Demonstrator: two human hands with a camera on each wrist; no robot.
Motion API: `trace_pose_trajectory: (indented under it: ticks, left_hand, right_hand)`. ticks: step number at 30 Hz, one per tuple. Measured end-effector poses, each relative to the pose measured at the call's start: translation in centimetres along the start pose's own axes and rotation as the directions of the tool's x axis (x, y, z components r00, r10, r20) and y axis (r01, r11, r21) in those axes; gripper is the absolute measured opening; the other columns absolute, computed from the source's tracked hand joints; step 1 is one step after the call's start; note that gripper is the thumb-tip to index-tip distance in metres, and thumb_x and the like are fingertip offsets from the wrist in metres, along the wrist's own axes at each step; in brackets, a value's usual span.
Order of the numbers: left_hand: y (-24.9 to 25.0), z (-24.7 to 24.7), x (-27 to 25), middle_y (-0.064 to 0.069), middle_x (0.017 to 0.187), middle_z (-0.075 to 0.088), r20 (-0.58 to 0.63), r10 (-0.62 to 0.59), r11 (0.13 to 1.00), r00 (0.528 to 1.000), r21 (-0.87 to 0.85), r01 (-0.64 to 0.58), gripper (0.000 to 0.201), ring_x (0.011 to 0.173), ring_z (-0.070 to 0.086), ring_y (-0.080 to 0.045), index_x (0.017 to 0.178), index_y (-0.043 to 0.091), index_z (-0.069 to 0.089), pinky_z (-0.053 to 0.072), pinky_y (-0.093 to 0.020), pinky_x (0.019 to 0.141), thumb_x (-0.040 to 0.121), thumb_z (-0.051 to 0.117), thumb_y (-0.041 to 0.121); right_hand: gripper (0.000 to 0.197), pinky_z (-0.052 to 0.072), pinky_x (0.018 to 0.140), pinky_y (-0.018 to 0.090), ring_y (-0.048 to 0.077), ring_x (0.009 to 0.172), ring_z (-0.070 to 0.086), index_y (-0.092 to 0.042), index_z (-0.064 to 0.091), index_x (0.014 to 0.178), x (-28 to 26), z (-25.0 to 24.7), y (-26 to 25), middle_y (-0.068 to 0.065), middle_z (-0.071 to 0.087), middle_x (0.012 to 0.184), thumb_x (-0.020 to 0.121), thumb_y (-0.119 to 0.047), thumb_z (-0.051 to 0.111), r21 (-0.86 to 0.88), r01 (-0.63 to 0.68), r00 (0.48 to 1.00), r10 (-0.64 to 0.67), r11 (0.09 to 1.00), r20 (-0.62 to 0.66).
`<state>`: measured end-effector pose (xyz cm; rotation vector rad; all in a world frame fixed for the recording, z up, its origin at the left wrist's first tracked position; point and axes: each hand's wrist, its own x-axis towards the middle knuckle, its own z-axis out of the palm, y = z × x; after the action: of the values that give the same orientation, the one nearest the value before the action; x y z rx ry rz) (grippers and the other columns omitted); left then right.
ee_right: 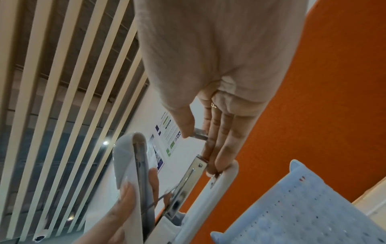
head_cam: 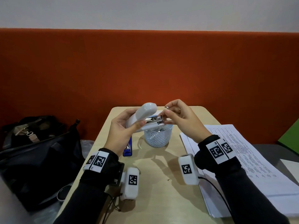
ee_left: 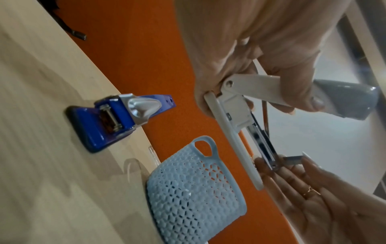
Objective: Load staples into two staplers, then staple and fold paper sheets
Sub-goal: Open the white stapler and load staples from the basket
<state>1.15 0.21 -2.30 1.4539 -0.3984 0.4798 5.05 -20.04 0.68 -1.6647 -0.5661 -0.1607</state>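
Observation:
My left hand (head_cam: 127,125) grips a white and grey stapler (head_cam: 145,113) above the table, its lid swung up and the metal staple channel (head_cam: 155,119) bared. In the left wrist view the stapler (ee_left: 236,132) points toward my right hand. My right hand (head_cam: 168,113) pinches a short strip of staples (ee_right: 199,134) between thumb and forefinger just above the channel's front end, while its lower fingers touch the stapler's tip. The staple strip (ee_left: 292,160) hangs right by the channel mouth. A blue stapler (ee_left: 112,120) lies open on the table below my left hand.
A pale blue mesh basket (head_cam: 156,136) stands on the wooden table (head_cam: 161,191) under the stapler. A stack of printed paper sheets (head_cam: 252,162) lies at the right. A black bag (head_cam: 37,152) sits off the table's left side. An orange partition rises behind.

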Motion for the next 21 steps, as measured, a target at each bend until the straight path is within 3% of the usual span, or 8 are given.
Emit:
trace_pose_trajectory:
  ticks: [5, 9, 11, 14, 16, 19, 21]
  left_hand:
    - [-0.1, 0.2, 0.1, 0.012, 0.095, 0.073, -0.089, 0.023, 0.999, 0.996, -0.031, -0.026, 0.031, 0.088, 0.066, -0.001, 0.106, 0.017, 0.067, 0.053, -0.018, 0.078, 0.075, 0.069, 0.019]
    - [0.3, -0.1, 0.5, -0.004, 0.109, 0.071, -0.183, 0.08, 0.995, 0.98, -0.049, -0.09, 0.04, 0.096, 0.066, -0.003, 0.116, 0.008, 0.06, 0.051, -0.013, 0.079, 0.08, 0.064, 0.025]
    - [0.6, -0.2, 0.7, 0.005, 0.103, 0.075, -0.218, 0.082, 0.992, 0.972, -0.077, -0.101, 0.041, 0.097, 0.066, -0.001, 0.114, 0.014, 0.058, 0.051, -0.013, 0.081, 0.08, 0.063, 0.037]
    - [0.7, -0.8, 0.7, 0.01, 0.101, 0.074, -0.281, 0.068, 0.987, 0.957, -0.119, -0.105, 0.048, 0.1, 0.064, -0.005, 0.111, 0.025, 0.06, 0.047, -0.029, 0.1, 0.074, 0.063, 0.055]
    - [0.8, -1.1, 0.7, 0.013, 0.097, 0.072, -0.307, 0.057, 0.987, 0.95, -0.126, -0.101, 0.046, 0.102, 0.063, -0.008, 0.108, 0.03, 0.061, 0.042, -0.041, 0.105, 0.074, 0.062, 0.061]
    - [0.8, -1.1, 0.7, 0.02, 0.092, 0.069, -0.341, 0.009, 0.989, 0.94, -0.135, -0.058, 0.035, 0.11, 0.061, -0.018, 0.103, 0.033, 0.059, 0.036, -0.061, 0.108, 0.08, 0.054, 0.058]
    - [0.9, -1.0, 0.7, 0.024, 0.09, 0.069, -0.37, -0.02, 0.987, 0.929, -0.157, -0.042, 0.024, 0.111, 0.06, -0.022, 0.102, 0.035, 0.057, 0.036, -0.063, 0.107, 0.088, 0.046, 0.052]
  right_hand:
    - [0.016, 0.06, 0.078, 0.034, 0.012, 0.087, 0.068, 0.002, 0.05, 0.108, -0.1, 0.2, 0.0, 0.018, 0.066, 0.096, 0.098, -0.01, 0.054, 0.034, 0.004, 1.0, -0.004, 0.999, 0.021]
    - [0.018, 0.06, 0.076, 0.035, 0.014, 0.082, 0.066, 0.002, 0.051, 0.106, -0.2, 0.5, -0.2, 0.01, 0.063, 0.087, 0.097, -0.012, 0.056, 0.057, -0.012, 0.997, 0.008, 0.998, 0.077]
    - [0.017, 0.06, 0.075, 0.034, 0.014, 0.079, 0.065, 0.003, 0.051, 0.106, -0.3, 0.9, -0.4, 0.01, 0.061, 0.086, 0.097, -0.01, 0.056, 0.085, -0.027, 0.994, 0.018, 0.996, 0.107]
    - [0.013, 0.06, 0.079, 0.035, 0.016, 0.083, 0.066, 0.001, 0.05, 0.106, -0.5, 1.6, -0.5, 0.014, 0.06, 0.09, 0.097, -0.008, 0.054, 0.13, -0.036, 0.991, 0.019, 0.991, 0.132]
    - [0.013, 0.06, 0.079, 0.034, 0.016, 0.084, 0.066, 0.001, 0.05, 0.106, -0.6, 1.8, -0.5, 0.017, 0.059, 0.092, 0.097, -0.007, 0.054, 0.141, -0.038, 0.99, 0.018, 0.989, 0.142]
    - [0.018, 0.059, 0.083, 0.037, 0.015, 0.085, 0.067, 0.006, 0.05, 0.109, -0.7, 1.9, -0.4, 0.013, 0.061, 0.088, 0.097, -0.008, 0.054, 0.157, -0.062, 0.985, 0.035, 0.986, 0.168]
    - [0.02, 0.059, 0.085, 0.039, 0.016, 0.085, 0.067, 0.006, 0.05, 0.109, -0.8, 1.8, -0.3, 0.004, 0.065, 0.082, 0.096, -0.008, 0.055, 0.164, -0.082, 0.981, 0.051, 0.983, 0.185]
